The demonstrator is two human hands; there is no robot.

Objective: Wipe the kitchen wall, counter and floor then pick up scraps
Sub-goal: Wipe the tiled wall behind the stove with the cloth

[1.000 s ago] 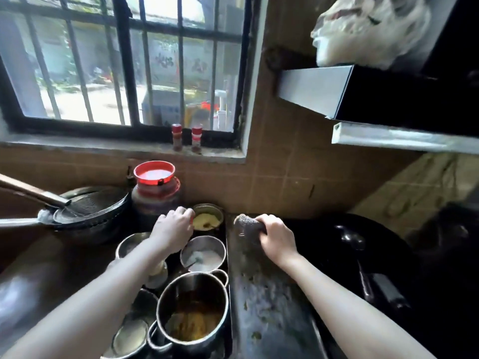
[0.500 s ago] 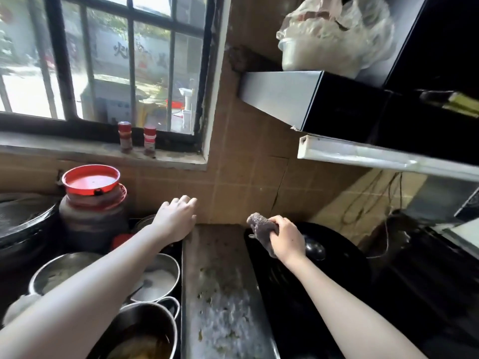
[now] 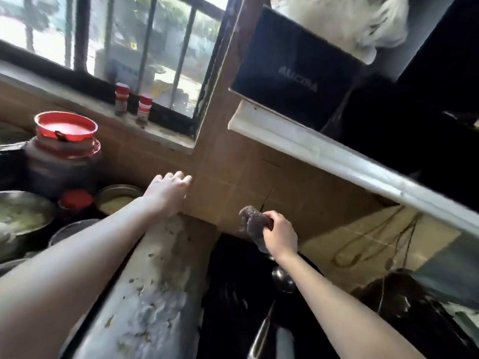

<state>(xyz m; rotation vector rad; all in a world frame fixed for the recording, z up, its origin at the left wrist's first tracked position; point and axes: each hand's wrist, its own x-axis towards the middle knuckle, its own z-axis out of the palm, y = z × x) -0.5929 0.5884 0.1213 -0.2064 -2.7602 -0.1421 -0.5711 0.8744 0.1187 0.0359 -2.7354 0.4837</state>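
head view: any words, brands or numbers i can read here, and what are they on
"AUCMA": pale letters on the black front of the range hood, blurred, so a likely reading only.
Labels on the two red-capped bottles: too blurred to read.
Nothing else legible.

Home kitchen — brown tiled wall, range hood, black wok, pots, spice shakers on windowsill.

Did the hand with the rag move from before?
Yes. The right hand carried the rag off the counter strip, rightward and up to the tiled wall.
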